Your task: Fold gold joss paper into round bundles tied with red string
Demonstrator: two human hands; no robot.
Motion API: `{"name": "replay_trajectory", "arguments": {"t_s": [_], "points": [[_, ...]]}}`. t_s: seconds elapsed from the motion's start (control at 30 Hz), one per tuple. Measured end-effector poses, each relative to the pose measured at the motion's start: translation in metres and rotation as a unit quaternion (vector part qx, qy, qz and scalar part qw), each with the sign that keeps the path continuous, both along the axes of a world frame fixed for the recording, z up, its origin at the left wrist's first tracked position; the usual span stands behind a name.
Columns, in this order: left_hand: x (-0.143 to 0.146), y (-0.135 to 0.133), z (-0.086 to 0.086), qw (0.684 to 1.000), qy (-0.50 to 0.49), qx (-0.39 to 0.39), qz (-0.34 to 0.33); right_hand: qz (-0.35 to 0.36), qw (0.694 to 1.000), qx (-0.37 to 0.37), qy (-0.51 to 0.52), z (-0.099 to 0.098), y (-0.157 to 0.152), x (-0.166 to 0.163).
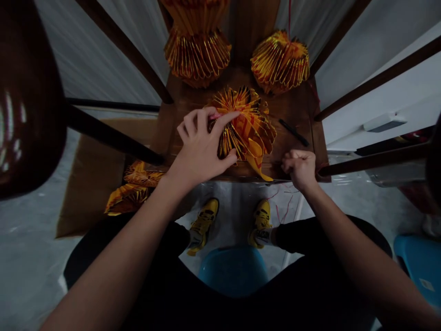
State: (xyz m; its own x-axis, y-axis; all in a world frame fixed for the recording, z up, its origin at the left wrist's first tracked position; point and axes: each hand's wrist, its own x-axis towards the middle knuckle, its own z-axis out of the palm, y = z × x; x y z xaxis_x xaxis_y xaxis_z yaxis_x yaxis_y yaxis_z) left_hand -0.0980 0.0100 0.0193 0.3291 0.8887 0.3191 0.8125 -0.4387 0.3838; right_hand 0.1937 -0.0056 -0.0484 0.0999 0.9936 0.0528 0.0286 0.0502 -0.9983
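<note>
A fanned bundle of folded gold and red paper (248, 124) lies on a brown wooden seat (292, 110). My left hand (202, 145) rests on the bundle's left side, fingers curled over it and pinching a thin pink strand at its top. My right hand (300, 166) is a closed fist at the seat's front edge, just right of the bundle; what it grips is too small to make out. Two finished paper bundles (198, 55) (279, 62) stand at the back of the seat.
A black pen (293, 132) lies on the seat to the right. More folded paper (136, 186) sits on brown cardboard (89, 174) on the floor at left. Dark wooden chair legs (113, 138) cross both sides. Red threads (284, 207) lie on the floor by my yellow shoes (203, 225).
</note>
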Motion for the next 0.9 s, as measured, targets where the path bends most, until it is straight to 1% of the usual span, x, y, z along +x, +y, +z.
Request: {"name": "replay_trajectory", "arguments": {"t_s": [0.03,0.1,0.23,0.33,0.4,0.43,0.47,0.5,0.53,0.57,0.6,0.63,0.67,0.77,0.9], "points": [[-0.001,-0.001,-0.002,1.000,0.002,0.007,-0.003,-0.002,1.000,-0.003,0.004,-0.006,0.000,-0.001],[-0.003,-0.003,-0.005,1.000,-0.005,0.022,-0.011,-0.007,1.000,-0.007,0.006,-0.009,-0.002,0.000],[-0.003,-0.007,-0.009,0.999,-0.041,0.019,-0.031,-0.007,1.000,-0.023,0.014,0.000,-0.002,0.003],[-0.005,-0.006,-0.015,0.995,-0.064,0.021,-0.074,-0.005,0.998,-0.048,0.034,0.003,0.000,0.005],[-0.007,-0.003,-0.023,0.988,-0.117,0.051,-0.091,-0.005,0.997,-0.064,0.048,0.005,0.001,0.005],[-0.008,-0.001,-0.028,0.980,-0.169,0.065,-0.084,-0.004,0.996,-0.070,0.053,0.006,0.001,0.005],[-0.009,0.002,-0.034,0.964,-0.249,0.072,-0.059,-0.004,0.996,-0.073,0.058,0.008,0.000,0.005],[-0.011,0.004,-0.039,0.935,-0.347,0.069,-0.019,-0.005,0.995,-0.074,0.060,0.009,-0.001,0.004],[-0.013,0.007,-0.045,0.892,-0.447,0.057,0.028,-0.005,0.995,-0.074,0.061,0.010,-0.002,0.004],[-0.015,0.008,-0.050,0.841,-0.534,0.042,0.074,-0.005,0.996,-0.073,0.060,0.011,-0.003,0.003],[-0.018,0.009,-0.054,0.802,-0.587,0.029,0.109,-0.006,0.996,-0.072,0.057,0.012,-0.004,0.003],[-0.021,0.010,-0.057,0.776,-0.616,0.016,0.133,-0.008,0.996,-0.071,0.052,0.012,-0.005,0.003],[-0.023,0.009,-0.059,0.765,-0.626,0.002,0.149,-0.010,0.996,-0.071,0.046,0.011,-0.005,0.003],[-0.029,0.003,-0.060,0.767,-0.617,-0.056,0.169,-0.013,0.997,-0.073,0.017,0.008,-0.005,0.003],[-0.030,-0.005,-0.056,0.782,-0.584,-0.128,0.174,-0.010,0.997,-0.072,-0.034,0.001,-0.003,0.008]]}}
